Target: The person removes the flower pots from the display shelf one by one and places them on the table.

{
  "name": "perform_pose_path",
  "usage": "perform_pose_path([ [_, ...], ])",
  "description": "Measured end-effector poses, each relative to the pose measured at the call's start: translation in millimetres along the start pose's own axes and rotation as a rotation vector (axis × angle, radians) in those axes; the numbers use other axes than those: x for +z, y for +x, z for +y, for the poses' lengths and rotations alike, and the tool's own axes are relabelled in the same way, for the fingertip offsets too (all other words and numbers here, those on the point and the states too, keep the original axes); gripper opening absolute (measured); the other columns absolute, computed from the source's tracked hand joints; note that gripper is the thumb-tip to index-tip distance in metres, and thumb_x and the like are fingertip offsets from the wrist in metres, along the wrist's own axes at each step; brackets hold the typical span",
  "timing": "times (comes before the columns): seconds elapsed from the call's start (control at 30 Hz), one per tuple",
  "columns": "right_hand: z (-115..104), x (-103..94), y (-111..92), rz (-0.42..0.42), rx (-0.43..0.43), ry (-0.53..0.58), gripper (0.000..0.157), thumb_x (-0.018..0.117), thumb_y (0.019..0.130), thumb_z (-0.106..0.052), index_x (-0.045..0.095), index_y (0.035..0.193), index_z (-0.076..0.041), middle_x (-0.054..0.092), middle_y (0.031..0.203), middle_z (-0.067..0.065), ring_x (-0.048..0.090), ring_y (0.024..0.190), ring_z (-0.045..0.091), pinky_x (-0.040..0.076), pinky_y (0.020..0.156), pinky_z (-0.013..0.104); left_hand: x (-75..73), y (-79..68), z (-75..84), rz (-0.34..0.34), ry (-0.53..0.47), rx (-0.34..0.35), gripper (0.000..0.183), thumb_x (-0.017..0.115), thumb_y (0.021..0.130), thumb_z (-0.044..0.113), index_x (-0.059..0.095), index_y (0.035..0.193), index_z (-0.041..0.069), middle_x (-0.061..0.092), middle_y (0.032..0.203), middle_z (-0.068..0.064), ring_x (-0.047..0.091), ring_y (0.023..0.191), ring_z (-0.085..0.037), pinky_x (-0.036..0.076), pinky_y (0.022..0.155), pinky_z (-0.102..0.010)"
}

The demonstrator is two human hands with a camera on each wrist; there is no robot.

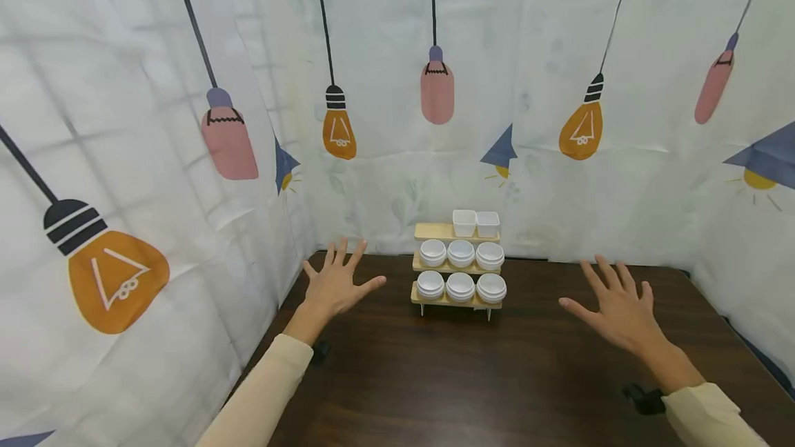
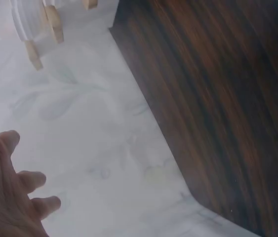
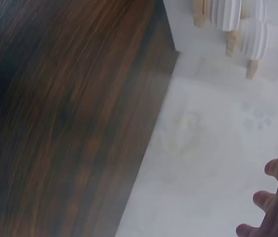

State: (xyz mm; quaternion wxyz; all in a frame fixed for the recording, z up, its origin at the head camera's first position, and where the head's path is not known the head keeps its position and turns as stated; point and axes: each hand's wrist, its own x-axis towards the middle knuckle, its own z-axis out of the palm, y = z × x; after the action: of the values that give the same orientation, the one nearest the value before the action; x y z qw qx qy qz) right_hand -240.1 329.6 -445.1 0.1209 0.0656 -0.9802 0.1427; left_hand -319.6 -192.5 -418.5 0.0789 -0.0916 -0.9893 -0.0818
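Note:
My left hand (image 1: 334, 286) is held out above the table's left side, fingers spread, holding nothing. On the right, my right hand (image 1: 621, 312) is likewise spread in the air with nothing in it. Between them, farther back, stands a three-tier wooden rack (image 1: 433, 231). Its lower two tiers carry several round white bowls (image 1: 460, 287); the top tier has two square white bowls (image 1: 464, 223) toward its right. Neither hand touches the rack. The left wrist view shows part of the left palm (image 2: 5, 197), and the right wrist view catches some fingers (image 3: 277, 168) of the right hand.
The dark wooden table (image 1: 472, 378) extends under both hands. White cloth (image 1: 385, 185) printed with hanging lamps surrounds it at the back and sides, close behind the rack. A dark wrist strap device (image 1: 644, 399) sits by the right cuff.

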Motion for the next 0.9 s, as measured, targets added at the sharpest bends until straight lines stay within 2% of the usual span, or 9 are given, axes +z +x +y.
perform_pose_path([
  [0.23, -17.9, 6.9, 1.0, -0.001, -0.018, 0.004, 0.097, 0.054, 0.096, -0.068, 0.008, 0.167, -0.021, 0.005, 0.173, 0.018, 0.009, 0.151, 0.058, 0.006, 0.106, 0.089, 4.9, -11.9, 8.8, -0.013, -0.029, 0.007, 0.098, 0.039, 0.086, 0.091, 0.012, 0.165, 0.039, 0.006, 0.174, -0.011, 0.004, 0.16, -0.042, -0.001, 0.109, -0.09],
  [0.57, -35.8, 18.7, 4.6, -0.025, -0.035, 0.016, 0.097, 0.055, 0.095, -0.07, 0.012, 0.167, -0.021, 0.011, 0.172, 0.017, 0.016, 0.148, 0.057, 0.011, 0.106, 0.088, 27.8, -24.3, 25.5, -0.004, -0.058, 0.028, 0.097, 0.038, 0.085, 0.091, 0.012, 0.164, 0.042, 0.008, 0.174, -0.009, 0.007, 0.16, -0.04, 0.005, 0.11, -0.09],
  [0.7, -43.6, 22.2, 10.1, -0.029, -0.039, 0.025, 0.096, 0.054, 0.095, -0.07, 0.013, 0.166, -0.021, 0.014, 0.171, 0.019, 0.016, 0.149, 0.056, 0.012, 0.106, 0.087, 36.6, -22.6, 32.5, 0.008, -0.129, 0.023, 0.094, 0.041, 0.087, 0.088, 0.012, 0.163, 0.043, 0.011, 0.173, -0.009, 0.009, 0.16, -0.039, 0.007, 0.11, -0.09],
  [0.8, -49.7, 24.3, 15.6, -0.031, -0.041, 0.04, 0.095, 0.054, 0.095, -0.07, 0.014, 0.166, -0.021, 0.016, 0.169, 0.021, 0.017, 0.148, 0.057, 0.014, 0.106, 0.086, 42.9, -19.1, 38.3, 0.015, -0.227, 0.01, 0.09, 0.043, 0.088, 0.086, 0.014, 0.163, 0.045, 0.015, 0.173, -0.009, 0.014, 0.159, -0.039, 0.011, 0.112, -0.088],
  [0.9, -55.3, 26.1, 21.9, -0.034, -0.037, 0.065, 0.094, 0.053, 0.096, -0.069, 0.016, 0.166, -0.02, 0.017, 0.168, 0.023, 0.018, 0.148, 0.058, 0.016, 0.106, 0.085, 50.5, -13.7, 43.5, 0.025, -0.34, -0.002, 0.085, 0.043, 0.091, 0.084, 0.017, 0.162, 0.046, 0.022, 0.171, -0.009, 0.022, 0.158, -0.038, 0.019, 0.114, -0.084],
])
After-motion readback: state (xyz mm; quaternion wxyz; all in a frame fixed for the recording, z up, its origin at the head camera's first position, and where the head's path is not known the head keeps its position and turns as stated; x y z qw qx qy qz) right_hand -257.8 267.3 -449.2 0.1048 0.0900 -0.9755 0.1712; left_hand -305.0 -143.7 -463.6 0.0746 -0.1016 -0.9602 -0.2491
